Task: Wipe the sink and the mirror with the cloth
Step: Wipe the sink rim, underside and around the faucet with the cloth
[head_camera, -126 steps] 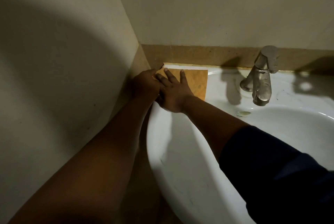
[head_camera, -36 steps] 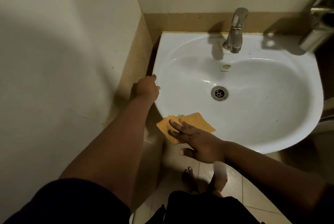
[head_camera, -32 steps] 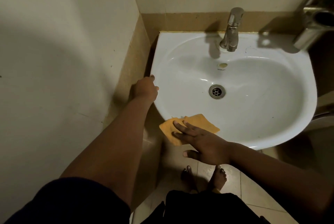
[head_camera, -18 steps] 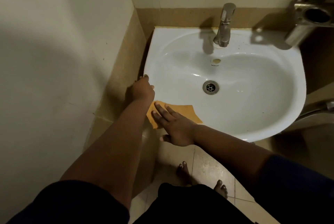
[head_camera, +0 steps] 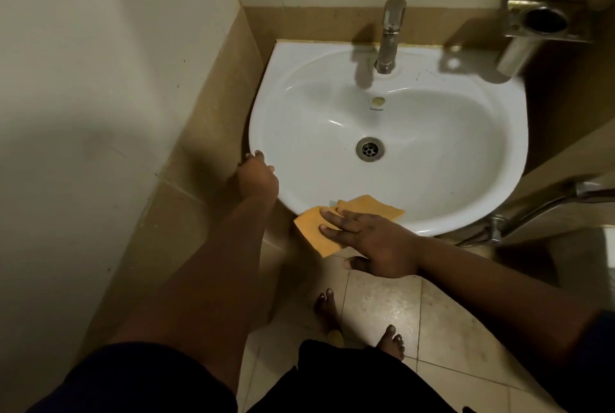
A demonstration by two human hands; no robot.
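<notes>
Far left of the sink (head_camera: pixel 492 133): a pale wall (head_camera: pixel 100 79) with a tan tiled band (head_camera: pixel 199 153) running down toward the floor.

Next, at the sink's left rim: left hand (head_camera: pixel 258 176), arm stretched forward from a dark sleeve (head_camera: pixel 133 379), fingers curled over the rim's edge, gripping it; fingertips partly hidden behind the knuckles.

Just right of that, on the sink's near rim: an orange cloth (head_camera: pixel 366 206), folded, one part lying on the white rim, another part hanging off the front edge over the floor. Pressed flat on top of it: right hand (head_camera: pixel 369 239), fingers straight and slightly spread, pointing left, thumb held away below the rim and clear of the cloth.

Below the sink's front edge: beige floor tiles (head_camera: pixel 382 306), two bare feet (head_camera: pixel 327 309), dark clothing at the bottom of the frame.

Inside the sink, near the middle of the basin: a round metal drain (head_camera: pixel 369 149); above it on the back slope, a small overflow hole (head_camera: pixel 378 100) with tiny lettering under it, too small to read. At the sink's back edge, centred: an upright metal tap (head_camera: pixel 389 36), spout facing the basin.

Right of the sink, on the back wall: a metal holder (head_camera: pixel 542 16) with a dark round opening, hanging over the sink's back right corner. Lower right of the sink: a metal pipe or hose (head_camera: pixel 539 209) running sideways; cannot tell which.
</notes>
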